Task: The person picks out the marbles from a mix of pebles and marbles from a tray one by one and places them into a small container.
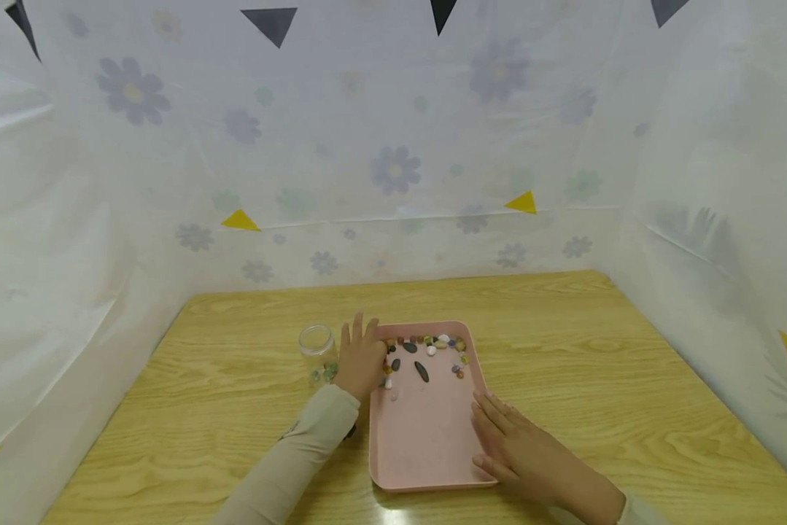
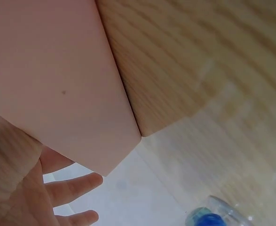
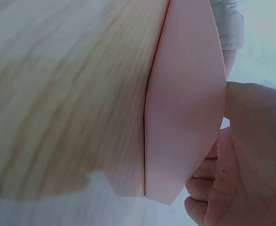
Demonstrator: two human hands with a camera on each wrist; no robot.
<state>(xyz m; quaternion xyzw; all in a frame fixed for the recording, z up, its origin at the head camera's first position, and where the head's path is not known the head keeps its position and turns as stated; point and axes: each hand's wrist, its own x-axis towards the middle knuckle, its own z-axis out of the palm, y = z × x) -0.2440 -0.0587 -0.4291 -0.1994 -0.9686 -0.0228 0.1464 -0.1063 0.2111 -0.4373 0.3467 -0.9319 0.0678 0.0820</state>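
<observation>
Right hand (image 1: 524, 452) flat on pink tray (image 1: 426, 445), left hand (image 1: 362, 361) relaxed over pebbles (image 1: 432, 348), jar (image 1: 317, 350) clear only from head view

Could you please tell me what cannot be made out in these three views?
- Head view: stones under the left hand, hidden.
- Head view: contents of the clear glass jar, too small.
- Wrist views: small coloured stones, hidden behind the pink plastic tray.
</observation>
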